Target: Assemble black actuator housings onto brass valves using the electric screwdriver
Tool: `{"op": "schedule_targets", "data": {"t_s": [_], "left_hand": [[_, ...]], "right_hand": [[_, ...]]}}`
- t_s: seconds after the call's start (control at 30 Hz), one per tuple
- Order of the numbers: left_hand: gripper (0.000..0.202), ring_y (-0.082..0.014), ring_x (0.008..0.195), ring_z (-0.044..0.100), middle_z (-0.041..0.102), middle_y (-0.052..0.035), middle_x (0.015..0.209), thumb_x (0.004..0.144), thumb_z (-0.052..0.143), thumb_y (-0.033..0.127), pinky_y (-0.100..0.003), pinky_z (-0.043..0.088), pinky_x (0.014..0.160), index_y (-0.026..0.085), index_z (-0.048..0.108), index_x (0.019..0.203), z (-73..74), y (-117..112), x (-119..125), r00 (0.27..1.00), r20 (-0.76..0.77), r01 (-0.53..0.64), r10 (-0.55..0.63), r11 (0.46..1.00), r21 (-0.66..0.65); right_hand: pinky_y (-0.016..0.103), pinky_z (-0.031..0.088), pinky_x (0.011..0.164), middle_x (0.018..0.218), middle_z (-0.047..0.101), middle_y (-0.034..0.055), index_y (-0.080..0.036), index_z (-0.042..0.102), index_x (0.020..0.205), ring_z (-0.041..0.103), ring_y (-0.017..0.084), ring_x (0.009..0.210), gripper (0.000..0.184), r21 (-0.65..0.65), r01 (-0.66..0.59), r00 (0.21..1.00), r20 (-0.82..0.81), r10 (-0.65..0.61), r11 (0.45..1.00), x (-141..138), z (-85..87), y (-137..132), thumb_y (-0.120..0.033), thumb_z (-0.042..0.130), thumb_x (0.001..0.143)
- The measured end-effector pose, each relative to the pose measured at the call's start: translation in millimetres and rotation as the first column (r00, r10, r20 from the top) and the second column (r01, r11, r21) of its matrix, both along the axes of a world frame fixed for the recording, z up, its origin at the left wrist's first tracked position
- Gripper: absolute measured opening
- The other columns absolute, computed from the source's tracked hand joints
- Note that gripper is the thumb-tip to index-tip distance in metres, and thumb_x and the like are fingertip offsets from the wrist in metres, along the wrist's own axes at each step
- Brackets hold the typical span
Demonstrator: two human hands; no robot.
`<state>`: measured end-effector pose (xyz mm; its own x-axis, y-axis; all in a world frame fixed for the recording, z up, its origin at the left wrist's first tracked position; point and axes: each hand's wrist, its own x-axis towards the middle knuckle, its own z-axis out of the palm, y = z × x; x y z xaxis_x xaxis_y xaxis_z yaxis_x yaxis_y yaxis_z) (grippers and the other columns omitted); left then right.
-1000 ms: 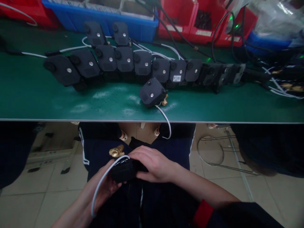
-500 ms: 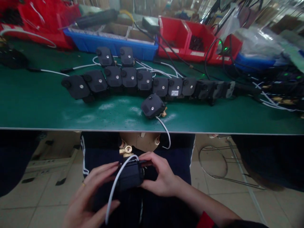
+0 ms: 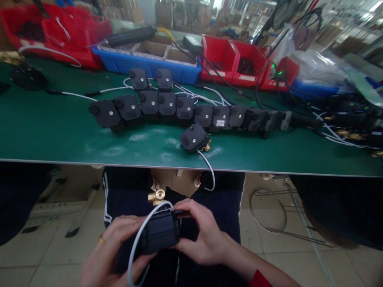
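While gripping a black unit from both sides above the lap, just short of the near edge of the green worktop, seems, by judgement, to be at a handling or adjusting step rather than a setting-down. Grasping the left side of the black unit with the left hand, from above and below; clasping the right side likewise with the right hand. Cannot tell the firmness of either hold. Calls next, as a judgement, for a steady grip with both hands and for care with the white cable, arching over beside the left hand, and with the brass fitting at the far side. Now to the counts. In the hands: one black unit, one brass fitting, one white cable. Near the worktop's edge: one lone unit, with one pale lead hanging over. Behind, in a bowed row: eight face-up units, then three tilted units at the right end. Beyond the row: two rear units. Farther back: one divided blue tray, three red bins to its right and, seemingly, two more to its left. Too blurred to count: a dark heap at far right.
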<state>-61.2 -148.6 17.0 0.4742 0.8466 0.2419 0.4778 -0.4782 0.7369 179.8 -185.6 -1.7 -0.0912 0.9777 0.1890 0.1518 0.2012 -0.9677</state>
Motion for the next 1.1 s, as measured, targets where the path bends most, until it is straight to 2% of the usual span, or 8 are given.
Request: {"op": "schedule_targets", "data": {"t_s": [0.17,0.5,0.6,0.67,0.73,0.87,0.97,1.1], "left_hand": [[0.033,-0.0205,0.094,0.072,0.074,0.0003,0.101,0.081,0.080,0.032,-0.025,0.057,0.084,0.032,0.065,0.110,5.1,-3,3,1.000,0.004,-0.007,0.007,1.000,0.022],[0.025,-0.0169,0.089,0.072,0.075,0.0004,0.098,0.083,0.077,0.038,-0.019,0.057,0.083,0.029,0.069,0.105,9.7,5,8,0.997,0.051,-0.054,0.049,0.994,0.097],[0.025,-0.0176,0.083,0.073,0.075,0.0006,0.094,0.081,0.079,0.037,-0.020,0.060,0.078,0.031,0.071,0.104,12.9,8,11,0.993,0.121,-0.019,0.017,1.000,0.014],[0.027,-0.0190,0.083,0.074,0.076,0.0006,0.095,0.077,0.082,0.039,-0.021,0.061,0.076,0.033,0.074,0.102,14.8,7,16,0.978,0.196,-0.049,0.075,0.990,-0.133],[0.033,-0.0226,0.090,0.075,0.077,-0.0001,0.100,0.070,0.087,0.043,-0.024,0.062,0.078,0.034,0.075,0.100,15.9,3,23,0.943,0.248,-0.122,0.224,0.921,-0.370],[0.057,-0.0317,0.104,0.073,0.078,-0.0044,0.109,0.054,0.094,0.050,-0.033,0.062,0.089,0.031,0.075,0.104,15.3,-10,37,0.844,0.178,-0.195,0.506,0.599,-0.777],[0.065,-0.0327,0.109,0.071,0.078,-0.0054,0.110,0.051,0.095,0.052,-0.031,0.059,0.093,0.029,0.075,0.109,13.2,-16,49,0.771,0.189,-0.151,0.608,0.463,-0.873],[0.077,-0.0327,0.123,0.064,0.073,-0.0054,0.127,0.056,0.093,0.048,-0.031,0.053,0.103,0.030,0.070,0.128,6.6,-19,58,0.642,0.212,-0.059,0.736,0.324,-0.944]], "right_hand": [[0.028,0.059,0.081,0.106,0.071,0.0081,-0.017,0.064,0.110,0.071,0.019,0.094,0.054,-0.047,-0.060,0.978,-0.202,0.049,0.997,2,-5.8,7,-0.036,0.091,0.067],[0.030,0.058,0.081,0.105,0.068,0.0085,-0.016,0.061,0.112,0.068,0.019,0.093,0.047,-0.021,0.007,0.995,-0.104,-0.009,1.000,-6,1.7,2,-0.026,0.085,0.073],[0.030,0.057,0.082,0.106,0.067,0.0086,-0.017,0.060,0.114,0.068,0.019,0.094,0.044,0.032,0.010,0.995,-0.099,-0.007,0.999,-7,0.5,0,-0.025,0.082,0.077],[0.029,0.057,0.082,0.107,0.067,0.0087,-0.018,0.060,0.114,0.067,0.019,0.096,0.044,0.038,0.014,0.994,-0.106,-0.010,0.999,-7,-2.1,-1,-0.025,0.082,0.077],[0.029,0.057,0.080,0.107,0.067,0.0089,-0.018,0.059,0.114,0.068,0.019,0.095,0.044,0.046,0.027,0.995,-0.094,-0.023,0.999,-7,-5.7,-3,-0.026,0.082,0.077],[0.032,0.058,0.083,0.107,0.069,0.0092,-0.020,0.055,0.122,0.069,0.021,0.097,0.047,0.195,0.085,0.996,0.010,-0.089,0.977,-14,-14.0,-9,-0.018,0.075,0.079],[0.032,0.058,0.088,0.110,0.068,0.0088,-0.022,0.051,0.128,0.069,0.020,0.102,0.054,0.315,0.179,0.980,0.027,-0.198,0.932,-23,-17.8,-11,-0.008,0.068,0.078],[0.029,0.057,0.092,0.110,0.067,0.0078,-0.021,0.052,0.126,0.068,0.018,0.103,0.053,0.318,0.316,0.940,0.024,-0.341,0.894,-31,-17.1,-10,-0.005,0.068,0.078]]}}
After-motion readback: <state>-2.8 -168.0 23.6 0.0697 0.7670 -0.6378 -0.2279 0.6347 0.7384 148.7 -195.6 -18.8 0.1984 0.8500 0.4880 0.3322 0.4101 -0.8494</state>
